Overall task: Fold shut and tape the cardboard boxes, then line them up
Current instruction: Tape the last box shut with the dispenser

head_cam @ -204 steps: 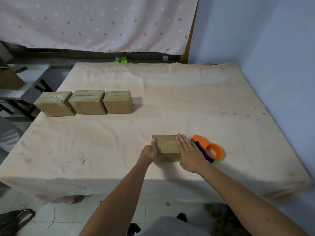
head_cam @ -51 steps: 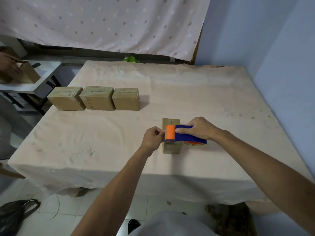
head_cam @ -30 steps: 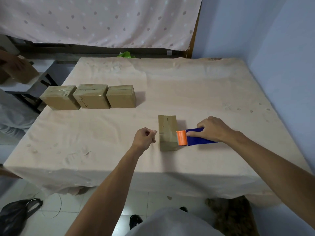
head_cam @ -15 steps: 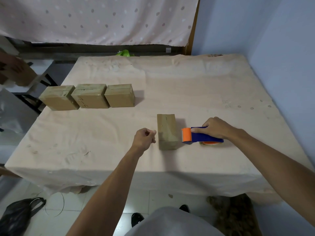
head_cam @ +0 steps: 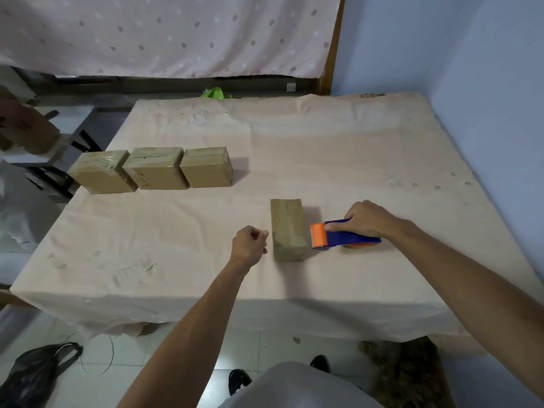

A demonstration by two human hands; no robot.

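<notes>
A small cardboard box [head_cam: 287,228] stands near the front of the cloth-covered table [head_cam: 323,142], its flaps folded down. My left hand [head_cam: 250,244] hovers just left of it, fingers curled, thumb against forefinger, nothing visible between them. My right hand [head_cam: 368,219] grips the blue and orange tape dispenser [head_cam: 341,237], which rests on the table right of the box, its orange end close to the box's side. Three taped boxes stand in a touching row at the left: left box [head_cam: 101,175], middle box [head_cam: 156,169], right box [head_cam: 207,169].
A blue wall runs along the table's right side. A side table [head_cam: 67,125] at the far left holds a cardboard box [head_cam: 32,134] that another person's hand touches. A green object [head_cam: 216,92] shows behind the table. A black bag [head_cam: 32,375] lies on the floor.
My right hand has drawn the dispenser across the box top to the right and set it down beside the box. My left hand has let go of the box's left side and stays just left of it.
</notes>
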